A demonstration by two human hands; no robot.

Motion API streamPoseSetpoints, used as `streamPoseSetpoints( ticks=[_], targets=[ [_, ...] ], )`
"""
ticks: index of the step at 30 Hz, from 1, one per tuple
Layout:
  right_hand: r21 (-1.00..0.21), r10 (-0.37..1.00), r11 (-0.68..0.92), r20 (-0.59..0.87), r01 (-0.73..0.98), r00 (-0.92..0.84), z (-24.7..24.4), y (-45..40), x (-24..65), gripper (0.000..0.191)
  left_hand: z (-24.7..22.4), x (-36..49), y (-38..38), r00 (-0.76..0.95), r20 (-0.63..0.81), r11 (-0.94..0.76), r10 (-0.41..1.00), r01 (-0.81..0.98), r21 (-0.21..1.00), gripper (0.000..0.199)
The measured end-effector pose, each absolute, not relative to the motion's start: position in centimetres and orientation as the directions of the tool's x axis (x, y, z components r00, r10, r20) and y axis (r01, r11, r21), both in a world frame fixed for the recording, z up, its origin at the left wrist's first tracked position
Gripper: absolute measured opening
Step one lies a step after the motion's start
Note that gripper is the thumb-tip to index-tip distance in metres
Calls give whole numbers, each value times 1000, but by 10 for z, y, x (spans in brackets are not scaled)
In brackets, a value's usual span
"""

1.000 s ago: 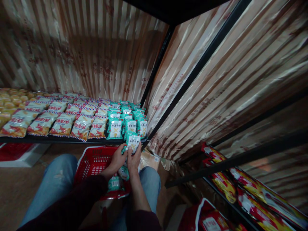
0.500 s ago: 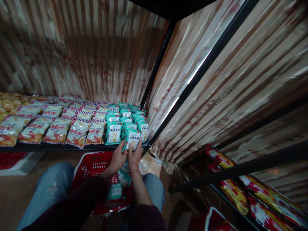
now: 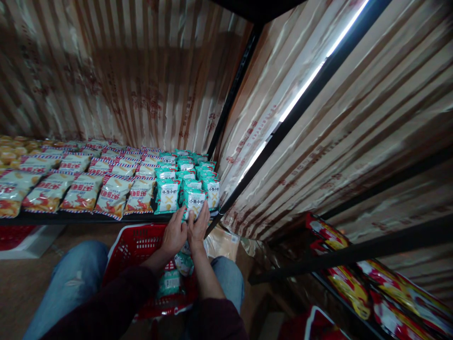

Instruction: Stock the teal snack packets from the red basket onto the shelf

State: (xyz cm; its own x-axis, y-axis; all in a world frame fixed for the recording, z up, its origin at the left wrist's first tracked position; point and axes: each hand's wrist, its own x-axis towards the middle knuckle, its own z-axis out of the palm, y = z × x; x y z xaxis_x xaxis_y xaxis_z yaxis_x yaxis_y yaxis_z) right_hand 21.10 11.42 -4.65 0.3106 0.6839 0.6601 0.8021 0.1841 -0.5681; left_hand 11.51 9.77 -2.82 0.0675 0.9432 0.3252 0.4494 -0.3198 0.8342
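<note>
Between my two hands is a teal and white snack bag (image 3: pixel 194 202) at the front edge of the black shelf (image 3: pixel 71 218). My left hand (image 3: pixel 175 232) grips its left side, and my right hand (image 3: pixel 198 228) grips its right side and lower part. Rows of matching teal bags (image 3: pixel 167 195) stand behind and beside it. Below my forearms, a red basket (image 3: pixel 136 241) sits between my knees with several teal bags (image 3: pixel 170 282) inside.
White and red snack bags (image 3: pixel 83 191) fill the shelf to the left. A black metal post (image 3: pixel 276 137) slants down on the right, before pleated curtains (image 3: pixel 148 71). Red and yellow packs (image 3: pixel 348 283) lie on a lower right rack. A white-rimmed red basket (image 3: pixel 311 321) is at bottom right.
The held bag and both my hands have shifted very slightly toward the left and the shelf row. My hands keep their grip. The view has turned slightly.
</note>
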Motion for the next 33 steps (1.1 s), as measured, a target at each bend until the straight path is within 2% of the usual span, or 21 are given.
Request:
streamPoseSetpoints(
  ticks=[5,9,12,15,18,24,27,33],
  targets=[
    [-549,689,181,663,816,294,-46,117,211,59,-32,114,98,105,417,-410,903,503,761,54],
    [-543,688,174,664,822,293,-45,117,213,58,-30,112,97,131,529,-486,839,620,616,48],
    [-529,692,174,666,831,280,-46,117,215,56,-24,110,98,239,634,-612,736,636,471,46],
    [-507,693,191,676,841,250,-49,118,218,55,-19,110,105,363,654,-706,664,593,387,48],
    [-510,721,184,652,840,237,-51,120,221,54,-18,115,114,418,629,-727,656,575,375,48],
    [-469,787,228,604,853,122,-51,117,230,59,-27,126,120,356,614,-682,704,579,446,45],
    [-433,760,287,646,855,72,-49,113,237,57,-30,130,118,310,627,-668,714,570,479,44],
    [-430,640,244,745,869,189,-38,124,250,51,-33,139,118,232,614,-593,755,642,486,43]
  ],
)
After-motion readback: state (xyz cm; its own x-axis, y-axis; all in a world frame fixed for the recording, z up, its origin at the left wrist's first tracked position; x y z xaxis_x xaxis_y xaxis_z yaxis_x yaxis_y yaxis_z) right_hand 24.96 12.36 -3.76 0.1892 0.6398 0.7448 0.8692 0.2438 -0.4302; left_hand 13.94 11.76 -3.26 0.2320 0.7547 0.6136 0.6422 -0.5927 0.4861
